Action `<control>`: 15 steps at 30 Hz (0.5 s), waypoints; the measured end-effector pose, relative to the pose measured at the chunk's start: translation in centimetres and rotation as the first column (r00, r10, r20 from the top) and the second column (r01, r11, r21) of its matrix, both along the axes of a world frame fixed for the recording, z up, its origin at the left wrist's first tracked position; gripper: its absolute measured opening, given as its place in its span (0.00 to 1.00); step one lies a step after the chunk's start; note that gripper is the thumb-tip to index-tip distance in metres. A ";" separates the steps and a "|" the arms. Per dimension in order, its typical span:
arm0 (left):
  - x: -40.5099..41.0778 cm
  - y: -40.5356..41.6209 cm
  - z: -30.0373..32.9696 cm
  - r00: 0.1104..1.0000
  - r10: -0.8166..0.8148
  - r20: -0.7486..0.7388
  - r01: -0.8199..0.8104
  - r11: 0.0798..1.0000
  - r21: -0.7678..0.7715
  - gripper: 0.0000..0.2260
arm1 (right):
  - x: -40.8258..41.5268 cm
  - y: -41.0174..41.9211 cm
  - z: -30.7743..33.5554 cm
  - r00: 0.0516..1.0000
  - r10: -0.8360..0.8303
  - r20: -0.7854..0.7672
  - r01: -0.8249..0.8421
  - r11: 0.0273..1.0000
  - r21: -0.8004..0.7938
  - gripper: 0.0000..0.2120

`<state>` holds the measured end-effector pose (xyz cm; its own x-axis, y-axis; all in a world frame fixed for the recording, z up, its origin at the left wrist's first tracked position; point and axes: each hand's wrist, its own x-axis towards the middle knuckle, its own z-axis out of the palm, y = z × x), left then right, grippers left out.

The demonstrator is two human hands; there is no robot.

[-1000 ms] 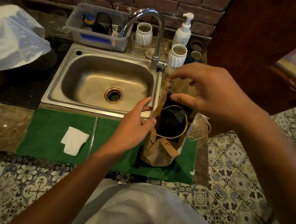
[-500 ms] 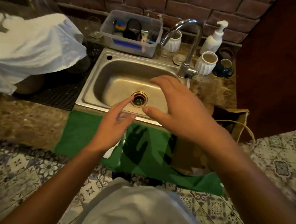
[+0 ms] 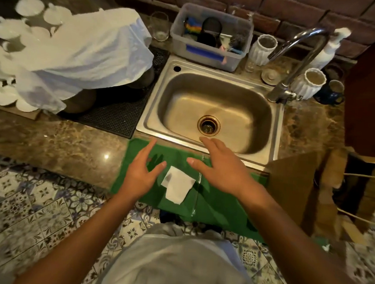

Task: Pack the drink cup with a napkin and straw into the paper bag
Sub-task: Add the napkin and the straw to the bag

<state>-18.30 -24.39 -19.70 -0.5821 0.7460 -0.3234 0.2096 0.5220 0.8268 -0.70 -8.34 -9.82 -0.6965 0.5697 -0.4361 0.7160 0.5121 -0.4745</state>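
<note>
A folded white napkin (image 3: 178, 183) lies on the green mat (image 3: 213, 200) at the counter's front edge. A clear-wrapped straw (image 3: 198, 186) lies just right of it, running front to back. My left hand (image 3: 142, 172) hovers open just left of the napkin, fingers spread. My right hand (image 3: 220, 165) hovers open over the straw's far part, palm down. The brown paper bag (image 3: 300, 188) stands at the right end of the mat, its mouth and cord handles toward the frame's edge. The drink cup is not visible from here.
A steel sink (image 3: 214, 112) with a tall tap (image 3: 297, 60) lies right behind the mat. A plastic tub of utensils (image 3: 210, 44), white ribbed cups (image 3: 311, 83) and a soap pump (image 3: 328, 51) line the brick wall. A cloth-covered rack (image 3: 77, 54) stands left on a black mat.
Both hands left the bag's mouth and moved left to the napkin and straw. My view swung left, so the bag now sits at the right edge.
</note>
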 end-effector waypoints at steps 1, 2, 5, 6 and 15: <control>0.1 -0.1 -0.3 1.000 -0.016 -0.009 0.016 1.000 -0.017 0.34 | -0.1 -0.2 -0.6 1.000 -0.017 0.019 0.017 1.000 -0.017 0.40; 0.2 -0.1 -0.7 0.999 -0.030 -0.019 0.029 0.999 -0.033 0.35 | 0.0 -0.3 -1.2 0.999 -0.036 0.039 0.037 0.999 -0.031 0.40; 0.3 -0.1 -2.0 0.997 -0.068 -0.031 0.066 0.995 -0.071 0.36 | 0.2 -0.6 -2.7 0.991 -0.081 0.109 0.088 0.994 -0.062 0.40; 0.4 -0.1 -2.3 0.996 -0.082 -0.038 0.078 0.994 -0.081 0.36 | 0.3 -0.7 -3.1 0.987 -0.092 0.129 0.101 0.993 -0.068 0.39; 1.3 -0.1 -4.2 0.988 -0.145 -0.056 0.138 0.984 -0.114 0.33 | 1.5 -1.1 -6.8 0.949 -0.191 0.250 0.212 0.976 -0.057 0.37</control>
<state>-17.03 -24.47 -23.94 -0.4951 0.7848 -0.3728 0.3386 0.5694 0.7491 0.76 -9.39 -16.67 -0.4391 0.6427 -0.6278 0.8984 0.3120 -0.3089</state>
